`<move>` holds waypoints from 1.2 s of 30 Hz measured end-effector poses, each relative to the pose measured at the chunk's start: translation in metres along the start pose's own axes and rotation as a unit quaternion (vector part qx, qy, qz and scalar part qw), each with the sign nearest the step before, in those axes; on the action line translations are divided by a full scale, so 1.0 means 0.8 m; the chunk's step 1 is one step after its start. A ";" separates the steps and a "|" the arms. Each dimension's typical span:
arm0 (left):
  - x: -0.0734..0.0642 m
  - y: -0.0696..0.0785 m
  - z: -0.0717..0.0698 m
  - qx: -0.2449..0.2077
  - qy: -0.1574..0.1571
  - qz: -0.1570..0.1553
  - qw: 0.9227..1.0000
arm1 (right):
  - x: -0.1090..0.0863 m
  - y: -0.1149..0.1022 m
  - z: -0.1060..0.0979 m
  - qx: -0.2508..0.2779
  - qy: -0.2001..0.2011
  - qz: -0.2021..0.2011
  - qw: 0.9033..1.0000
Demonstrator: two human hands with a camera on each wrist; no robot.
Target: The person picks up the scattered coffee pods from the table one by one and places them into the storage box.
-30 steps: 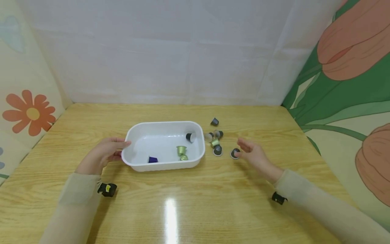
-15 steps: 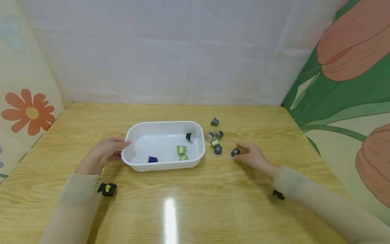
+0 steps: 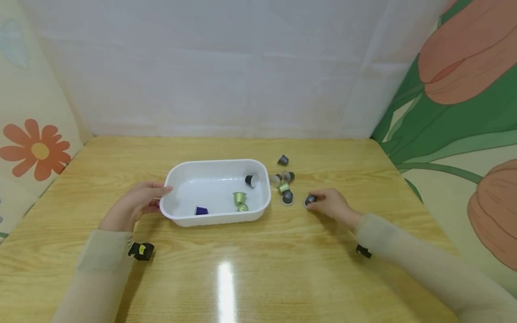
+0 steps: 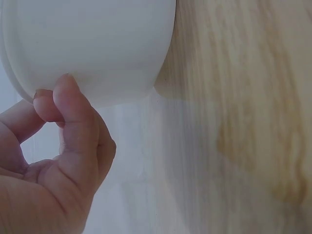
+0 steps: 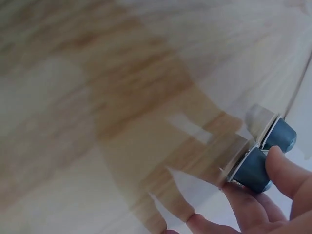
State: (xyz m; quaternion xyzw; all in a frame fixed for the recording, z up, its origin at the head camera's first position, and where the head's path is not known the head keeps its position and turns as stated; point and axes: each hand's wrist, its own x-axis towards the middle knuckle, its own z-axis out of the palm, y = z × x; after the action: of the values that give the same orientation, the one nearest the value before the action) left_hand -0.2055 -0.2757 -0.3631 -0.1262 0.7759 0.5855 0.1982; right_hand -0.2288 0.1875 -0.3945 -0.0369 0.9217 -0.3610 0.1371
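At the left end of a white plastic tub [image 3: 216,221], my left hand [image 3: 139,204] grips the rim, thumb on top and fingers curled against the outer wall in the left wrist view. My right hand [image 3: 333,207] pinches a dark coffee capsule [image 3: 310,200] that stands rim-down on the table. The right wrist view shows thumb and fingers on opposite sides of this dark capsule [image 5: 251,170], with another dark capsule [image 5: 281,135] just beyond. Inside the tub lie a purple capsule [image 3: 201,211], a green capsule [image 3: 239,198], a second green capsule [image 3: 243,207] and a black-and-white capsule [image 3: 252,181].
Between tub and right hand sits a cluster of loose capsules, among them a green capsule [image 3: 284,188] and a dark capsule [image 3: 287,197]. A lone dark capsule [image 3: 283,160] lies farther back. A white cloth [image 3: 242,89] hangs behind the wooden table [image 3: 266,269].
My right hand has lowered its fingers around the dark capsule, going from spread beside it to pinching it. The left hand and the tub have stayed in place.
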 end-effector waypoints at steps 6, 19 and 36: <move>-0.002 0.001 0.001 -0.006 0.004 0.001 1.000 | 0.001 -0.001 -0.001 0.013 -0.005 0.013 1.000; 0.002 -0.003 -0.001 -0.009 0.000 0.004 1.000 | -0.006 -0.005 -0.010 0.091 -0.010 0.017 0.996; 0.000 -0.002 -0.001 -0.010 0.001 0.006 1.000 | -0.014 -0.028 -0.021 0.269 -0.046 0.008 0.962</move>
State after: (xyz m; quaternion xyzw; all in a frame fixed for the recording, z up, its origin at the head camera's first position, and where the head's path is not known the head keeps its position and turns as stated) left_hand -0.2047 -0.2769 -0.3646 -0.1240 0.7713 0.5939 0.1924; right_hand -0.2234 0.1839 -0.3656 -0.0080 0.7834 -0.5925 0.1875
